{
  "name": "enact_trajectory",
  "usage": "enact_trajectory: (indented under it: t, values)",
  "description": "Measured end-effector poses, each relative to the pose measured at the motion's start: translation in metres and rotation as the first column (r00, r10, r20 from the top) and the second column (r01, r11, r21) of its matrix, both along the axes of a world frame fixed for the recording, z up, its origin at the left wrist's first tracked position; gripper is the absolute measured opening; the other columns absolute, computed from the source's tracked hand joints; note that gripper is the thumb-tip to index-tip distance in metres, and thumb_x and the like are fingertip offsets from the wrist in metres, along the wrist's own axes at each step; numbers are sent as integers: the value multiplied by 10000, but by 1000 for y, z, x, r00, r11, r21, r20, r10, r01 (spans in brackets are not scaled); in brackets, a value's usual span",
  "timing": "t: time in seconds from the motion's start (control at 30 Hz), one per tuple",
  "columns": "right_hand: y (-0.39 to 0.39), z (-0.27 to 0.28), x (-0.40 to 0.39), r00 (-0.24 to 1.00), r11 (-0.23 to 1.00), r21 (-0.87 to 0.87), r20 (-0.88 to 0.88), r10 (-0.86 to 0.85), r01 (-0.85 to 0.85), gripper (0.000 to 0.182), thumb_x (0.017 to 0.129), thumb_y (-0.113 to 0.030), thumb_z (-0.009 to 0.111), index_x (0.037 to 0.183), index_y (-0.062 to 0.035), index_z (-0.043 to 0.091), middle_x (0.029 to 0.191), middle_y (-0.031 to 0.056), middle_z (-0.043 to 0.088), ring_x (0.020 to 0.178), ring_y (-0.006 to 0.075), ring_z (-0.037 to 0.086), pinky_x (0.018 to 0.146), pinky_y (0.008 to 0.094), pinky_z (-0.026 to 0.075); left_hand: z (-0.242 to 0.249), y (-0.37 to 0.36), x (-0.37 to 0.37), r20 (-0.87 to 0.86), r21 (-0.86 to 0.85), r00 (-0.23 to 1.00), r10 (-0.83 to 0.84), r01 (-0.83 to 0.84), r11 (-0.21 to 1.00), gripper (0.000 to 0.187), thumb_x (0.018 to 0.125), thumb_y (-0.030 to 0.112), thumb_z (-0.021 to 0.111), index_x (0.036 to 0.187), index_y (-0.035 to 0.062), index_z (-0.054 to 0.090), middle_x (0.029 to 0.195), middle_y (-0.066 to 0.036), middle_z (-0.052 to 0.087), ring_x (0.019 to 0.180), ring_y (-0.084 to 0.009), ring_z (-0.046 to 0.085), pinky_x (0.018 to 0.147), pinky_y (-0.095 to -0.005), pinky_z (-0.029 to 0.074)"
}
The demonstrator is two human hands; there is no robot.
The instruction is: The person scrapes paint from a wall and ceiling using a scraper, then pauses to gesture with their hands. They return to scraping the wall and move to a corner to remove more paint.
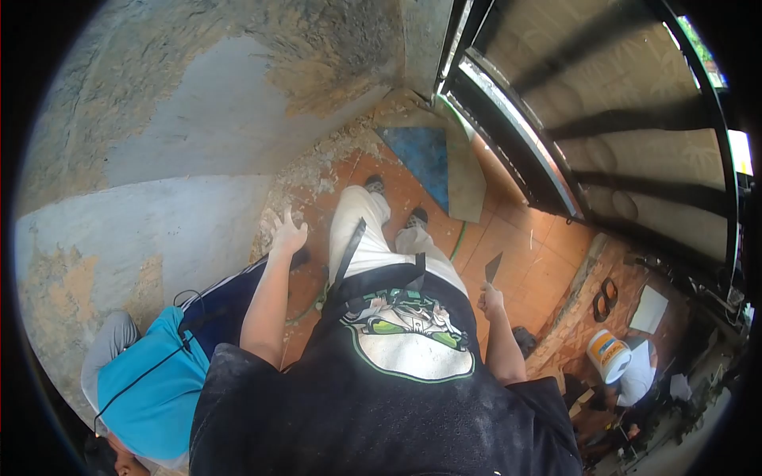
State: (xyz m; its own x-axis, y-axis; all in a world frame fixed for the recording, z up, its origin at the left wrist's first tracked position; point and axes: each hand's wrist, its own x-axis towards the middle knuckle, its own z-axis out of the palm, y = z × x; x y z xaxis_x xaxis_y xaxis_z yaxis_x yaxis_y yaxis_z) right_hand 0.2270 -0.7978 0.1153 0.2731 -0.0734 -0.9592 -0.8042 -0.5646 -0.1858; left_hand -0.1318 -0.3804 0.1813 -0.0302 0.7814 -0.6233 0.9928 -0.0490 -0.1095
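Observation:
Held out toward the wall's foot, my left hand point(288, 234) has its fingers apart and nothing in it. Plaster rubble point(298, 178) lies on the floor just beyond it. My right hand point(491, 301) is closed round the handle of a scraper point(494, 267), whose thin, dark triangular blade points up and away from me. Under that blade is the orange tiled floor point(520, 274). The handle itself is mostly hidden by my fingers.
A wall point(198, 135) with patchy plaster curves along the left. A person in a turquoise shirt point(155, 381) is close at my lower left. Blue sheet point(421, 159) lies ahead. At right are a dark-framed door point(635, 151), sandals point(606, 300) and a white bucket point(609, 357).

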Motion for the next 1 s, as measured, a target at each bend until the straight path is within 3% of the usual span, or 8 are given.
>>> enact_trajectory:
  t: [0.1,0.17,0.23,0.27,0.37,0.47,0.63,1.0]
  values:
    - [5,-8,6,997,998,-15,36,-65,65,217,929,-252,561,874,-55,487,558,-30,309,420,91,302,380,251,227,-11,-8,-16,125,-180,936,328,-303,936,830,826,417,620,1497,143,215,1486,-379,163,1407,-497,147,1154,-500,185]
    - [20,-5,14,994,997,19,71,-80,79,221,926,-255,566,872,-54,489,554,-26,309,418,93,302,379,251,235,-40,-17,-47,140,-140,968,210,-191,972,847,823,438,609,1501,111,219,1522,-345,-113,1382,-578,-100,1151,-577,43]
    - [35,4,18,990,994,44,95,-103,99,225,923,-257,571,869,-53,491,550,-23,310,416,94,302,378,250,244,-66,-16,-67,232,-387,776,586,-479,788,797,803,355,606,1478,84,281,1528,-346,49,1432,-481,41,1167,-513,86]
    - [44,12,17,989,993,82,110,-94,85,224,922,-254,569,871,-48,496,553,-21,314,416,94,302,378,248,256,6,-13,-32,178,-445,727,664,-542,713,778,794,347,599,1470,96,307,1516,-341,146,1432,-441,141,1159,-480,164]
    - [93,7,22,982,989,134,171,-77,54,210,915,-242,566,876,-45,504,555,-17,326,414,92,307,377,243,277,-22,4,-36,-12,-204,917,399,-393,897,768,777,296,623,1431,1,350,1438,-293,381,1355,-380,372,1085,-408,341]
    - [142,4,29,989,994,98,144,38,-53,185,903,-225,566,861,-53,511,552,-15,343,410,92,326,375,244,287,-82,40,-51,406,-232,774,486,-427,874,632,802,293,605,1335,-20,471,1336,-266,510,1272,-344,484,1037,-390,391]
    - [213,-17,45,915,914,69,91,394,-401,203,872,-224,610,776,-65,528,566,-4,412,419,123,398,380,275,315,-45,76,-9,716,-196,612,336,-285,938,411,856,277,603,1201,53,590,1180,-190,636,1134,-318,590,959,-394,446]
    - [322,27,21,895,871,241,242,374,-429,147,914,-221,585,846,-100,538,556,-48,354,403,92,360,368,260,284,-89,48,-89,519,-397,652,553,-390,831,367,840,323,611,1062,35,658,1029,-179,683,992,-276,654,841,-365,496]
